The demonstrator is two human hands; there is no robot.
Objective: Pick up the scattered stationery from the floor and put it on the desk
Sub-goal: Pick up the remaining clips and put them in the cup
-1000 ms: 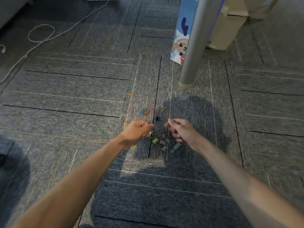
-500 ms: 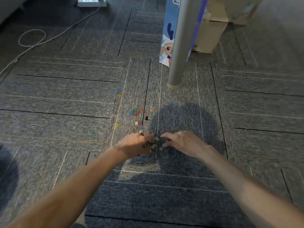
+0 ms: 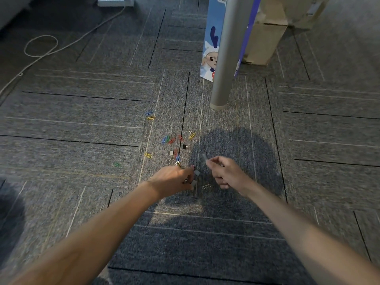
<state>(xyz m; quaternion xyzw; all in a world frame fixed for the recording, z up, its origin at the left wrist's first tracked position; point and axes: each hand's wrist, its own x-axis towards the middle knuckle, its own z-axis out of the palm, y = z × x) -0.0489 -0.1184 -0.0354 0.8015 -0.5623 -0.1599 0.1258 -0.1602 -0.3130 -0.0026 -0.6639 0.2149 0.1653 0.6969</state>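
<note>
Coloured paper clips point(image 3: 171, 139) and small binder clips lie scattered on the grey carpet. A black binder clip point(image 3: 184, 146) sits among them. My left hand point(image 3: 172, 179) is down on the floor, its fingers curled over grey binder clips point(image 3: 196, 173). My right hand point(image 3: 224, 171) is lifted a little above the carpet and pinches a grey binder clip point(image 3: 204, 157) between thumb and fingers. A yellow paper clip point(image 3: 148, 155) and a green one point(image 3: 117, 164) lie further left. A pale paper clip point(image 3: 206, 186) lies between my hands.
A grey metal desk leg point(image 3: 225, 52) stands just beyond the clips. Behind it are a blue cartoon-printed bag point(image 3: 210, 46) and a cardboard box point(image 3: 265, 33). A white cable point(image 3: 41, 50) loops across the carpet at the far left, running to a power strip point(image 3: 115, 0).
My right hand has risen off the pile with a grey binder clip pinched in it. My left hand stays low on the clips. The camera has shifted slightly.
</note>
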